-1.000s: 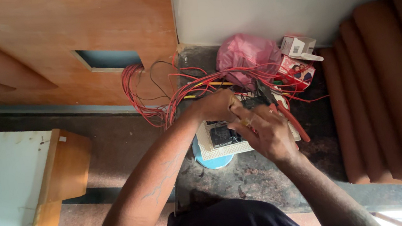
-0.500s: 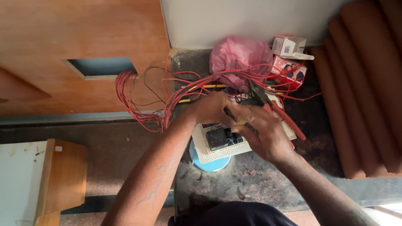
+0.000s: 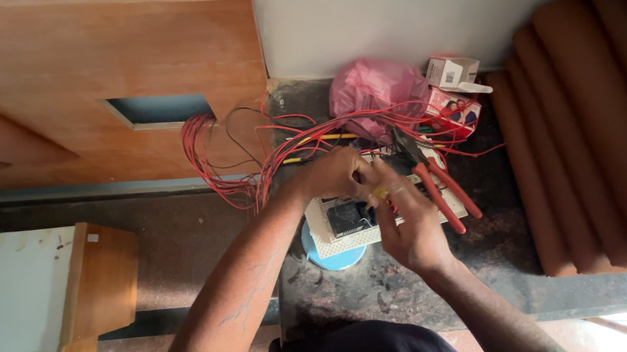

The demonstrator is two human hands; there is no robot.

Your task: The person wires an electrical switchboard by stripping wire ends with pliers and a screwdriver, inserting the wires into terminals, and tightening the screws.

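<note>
My left hand (image 3: 333,175) is closed around a bundle of red wires (image 3: 280,152) just above a white switch plate (image 3: 357,222) that lies on a dark stone counter (image 3: 433,280). My right hand (image 3: 405,221) pinches a small yellow-tipped piece at the wire ends, right beside the left hand's fingers. Red-handled pliers (image 3: 439,186) lie on the plate's right side, touching neither hand. The wires loop back to a rectangular cut-out (image 3: 159,109) in a wooden panel.
A pink plastic bag (image 3: 374,92) and two small cardboard boxes (image 3: 456,87) sit at the back of the counter. A blue round lid (image 3: 333,255) pokes out under the plate. Brown ribbed cushion (image 3: 596,131) at right; wooden stool (image 3: 100,284) at lower left.
Both hands have stayed over the switch plate, with the fingers shifting slightly around the wire ends. The view has drifted a little.
</note>
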